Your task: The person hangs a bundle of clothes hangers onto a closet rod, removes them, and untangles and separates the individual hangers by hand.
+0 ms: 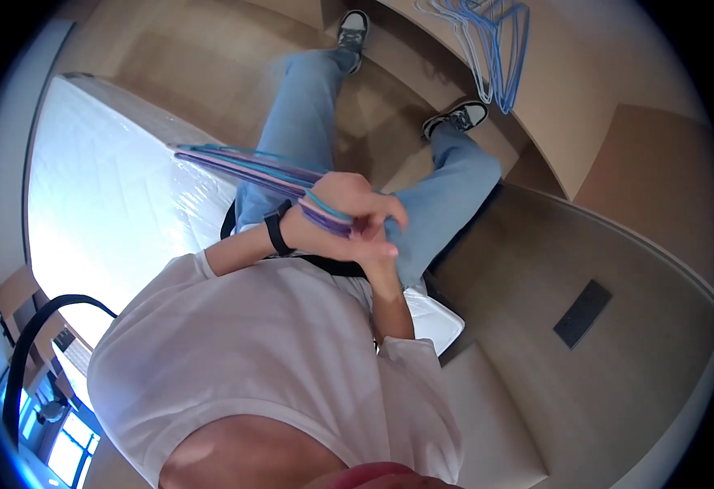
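Observation:
My left hand (345,194), with a black band at the wrist, is closed around a bundle of thin clothes hangers (247,169) in purple, blue and pink. Their long sides stretch out to the left over my thigh, above the bed, and part of the bundle passes between my fingers. My right hand (380,250) meets the left one in front of my waist. The two overlap, so most of its fingers are hidden and I cannot tell whether it grips the hangers.
To my left lies a plastic-wrapped white mattress (112,196). More blue and white hangers (495,61) hang at the upper right beside a curved wooden panel (569,122). A grey panel with a dark plate (583,314) stands to my right. My shoes (459,118) rest on the wooden floor.

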The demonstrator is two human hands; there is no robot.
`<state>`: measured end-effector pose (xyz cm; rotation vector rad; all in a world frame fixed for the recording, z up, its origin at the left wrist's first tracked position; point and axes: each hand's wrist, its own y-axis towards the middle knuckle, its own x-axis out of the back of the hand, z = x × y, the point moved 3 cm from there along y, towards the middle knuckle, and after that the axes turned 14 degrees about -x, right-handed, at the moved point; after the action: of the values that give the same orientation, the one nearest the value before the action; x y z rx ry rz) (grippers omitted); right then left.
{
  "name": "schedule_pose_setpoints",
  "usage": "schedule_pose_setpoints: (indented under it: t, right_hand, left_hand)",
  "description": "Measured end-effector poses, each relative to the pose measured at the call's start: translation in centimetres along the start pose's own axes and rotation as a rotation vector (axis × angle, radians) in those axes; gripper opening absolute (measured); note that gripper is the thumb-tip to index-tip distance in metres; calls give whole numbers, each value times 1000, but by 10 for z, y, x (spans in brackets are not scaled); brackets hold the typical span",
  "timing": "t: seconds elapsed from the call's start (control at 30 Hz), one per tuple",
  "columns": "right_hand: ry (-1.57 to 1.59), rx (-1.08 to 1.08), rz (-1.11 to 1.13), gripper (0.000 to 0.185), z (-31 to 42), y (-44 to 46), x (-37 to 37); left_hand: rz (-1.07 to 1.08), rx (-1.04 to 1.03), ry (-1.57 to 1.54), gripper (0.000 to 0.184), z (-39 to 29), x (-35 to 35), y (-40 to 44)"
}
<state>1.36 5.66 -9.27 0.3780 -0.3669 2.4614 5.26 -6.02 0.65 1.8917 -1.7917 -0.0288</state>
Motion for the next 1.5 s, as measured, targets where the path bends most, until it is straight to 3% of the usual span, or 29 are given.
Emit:
schedule_pose_setpoints:
  t: [0.17, 0.27, 0.4, 0.43, 0.53, 0.57, 0.67, 0.77, 0.9, 1.13, 1.33, 1.5]
  right_hand:
    - [29, 9, -64, 24, -23, -13, -1]
    - [31, 10, -83, 24, -28, -18, -1]
    - [37, 20, -102, 24, -40, -14, -5]
    - [43, 23, -109, 24, -45, -11, -7]
    - [64, 51, -120, 24, -59, -7, -15]
    - [64, 68, -120, 24, -64, -6, -18]
    - [43, 193, -93, 24, -66, 11, -17]
    - [-27, 413, 15, 26, -4, 46, 31]
    - [-216, -8, -32, 23, -22, 72, 76]
    - [-283, -67, -502, 27, -55, 163, 170]
    - [-551, 104, -845, 22, -89, 268, 218]
    - [-455, -88, -770, 21, -105, 298, 236]
  left_hand:
    - [273, -214, 356, 62, -14, -39, -1]
    - [446, -118, 398, 52, -16, -51, -2]
    - [397, -45, 355, 53, -8, -55, -2]
    - [435, 1, 309, 46, -7, -49, 0]
    - [265, -2, 268, 34, 7, -36, -3]
    - [330, 84, 209, 27, 13, -28, -6]
    - [16, -15, 211, 23, 32, -19, -14]
    - [27, 50, 176, 23, 28, -5, -5]
    - [-35, 100, 103, 25, 33, 12, -3]
    - [-144, 126, -79, 35, 44, 41, -8]
    - [-168, 204, -96, 35, 72, 51, 33]
    - [-122, -26, 7, 33, 93, 58, 65]
